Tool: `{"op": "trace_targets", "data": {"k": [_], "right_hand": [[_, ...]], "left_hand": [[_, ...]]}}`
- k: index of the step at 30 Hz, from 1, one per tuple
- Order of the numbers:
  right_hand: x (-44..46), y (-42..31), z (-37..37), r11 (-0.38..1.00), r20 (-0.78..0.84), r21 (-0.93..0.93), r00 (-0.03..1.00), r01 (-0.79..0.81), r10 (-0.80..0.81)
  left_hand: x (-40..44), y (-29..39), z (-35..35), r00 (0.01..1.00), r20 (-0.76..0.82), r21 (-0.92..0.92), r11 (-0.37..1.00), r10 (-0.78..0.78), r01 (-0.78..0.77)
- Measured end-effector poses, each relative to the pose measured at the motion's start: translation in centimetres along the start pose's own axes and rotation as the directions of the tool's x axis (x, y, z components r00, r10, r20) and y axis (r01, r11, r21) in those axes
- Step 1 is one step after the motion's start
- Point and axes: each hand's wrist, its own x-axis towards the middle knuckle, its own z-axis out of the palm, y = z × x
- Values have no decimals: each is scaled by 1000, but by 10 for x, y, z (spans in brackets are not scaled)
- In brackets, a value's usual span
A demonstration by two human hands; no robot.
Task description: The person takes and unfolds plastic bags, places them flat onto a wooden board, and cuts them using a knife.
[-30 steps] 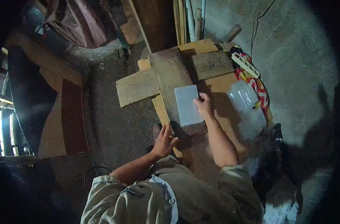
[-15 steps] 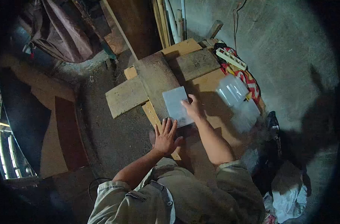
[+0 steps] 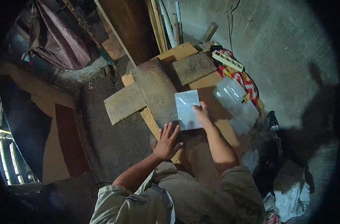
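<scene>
My right hand (image 3: 203, 115) grips a pale, glossy rectangular plastic sheet (image 3: 187, 110) by its right edge, thumb on top and the other fingers mostly hidden. Whether it is one sheet or several layers I cannot tell. The sheet is over the right side of a worn brown board (image 3: 155, 84). Fingers spread, my left hand (image 3: 167, 143) rests at the near end of that board, left of the sheet's lower corner, and holds nothing.
Wooden planks (image 3: 121, 102) lie crosswise under the board. To the right are a clear plastic container (image 3: 229, 91), more translucent plastic (image 3: 244, 117), a white power strip (image 3: 228, 61) and a red patterned cloth (image 3: 248, 84). A concrete wall (image 3: 286, 48) bounds the right side.
My right hand has moved the plastic sheet to the right and turned it more upright in view. My left hand stays spread in nearly the same place.
</scene>
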Motion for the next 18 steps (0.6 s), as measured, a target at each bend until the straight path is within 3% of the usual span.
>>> {"op": "trace_targets", "data": {"k": [1, 2, 4, 6, 7, 8, 10, 11, 12, 13, 15, 17, 18], "right_hand": [[-8, -12, -2, 994, -214, -65, 974, -93, 77], [-8, -35, -14, 997, -67, -38, 995, -71, 68], [27, -5, -34, 996, -126, -26, 988, 85, -88], [36, -48, -47, 992, -67, -117, 997, 37, -45], [40, -73, -51, 925, -117, -371, 984, 83, -135], [64, -61, -59, 958, -66, -257, 987, 126, -147], [77, -97, -57, 929, -75, -350, 985, 118, -153], [92, -105, -57, 905, -45, -395, 980, 160, -193], [110, -113, -61, 876, -12, -437, 973, 202, -231], [146, -104, -69, 793, -29, -512, 917, 329, -399], [154, -123, -61, 683, -25, -584, 832, 438, -554], [141, -159, -55, 775, -302, -572, 810, 267, -502], [138, -158, -55, 772, -301, -577, 810, 266, -503]], "left_hand": [[-6, -2, -5, 999, -41, -29, 1000, 6, -7], [-12, -4, -11, 997, -81, -57, 998, 11, -15], [-28, -9, -20, 992, -127, -66, 998, 14, -22], [-42, -17, -26, 988, -126, -231, 971, -88, 57], [-49, -21, -24, 981, -151, -172, 980, -124, 97], [-57, -25, -22, 980, -154, -173, 980, -126, 99], [-69, -34, -18, 972, -153, -216, 966, -177, 142], [-71, -39, -16, 974, -216, -259, 966, -74, 16], [-73, -42, -12, 972, -222, -261, 965, -81, 21], [-77, -44, -8, 985, -158, -315, 949, -75, 21], [-79, -32, -17, 993, -23, -335, 936, -120, 105], [-80, -24, -17, 988, 43, -452, 879, -147, 151], [-80, -23, -17, 981, 112, -555, 808, -161, 196]]}}
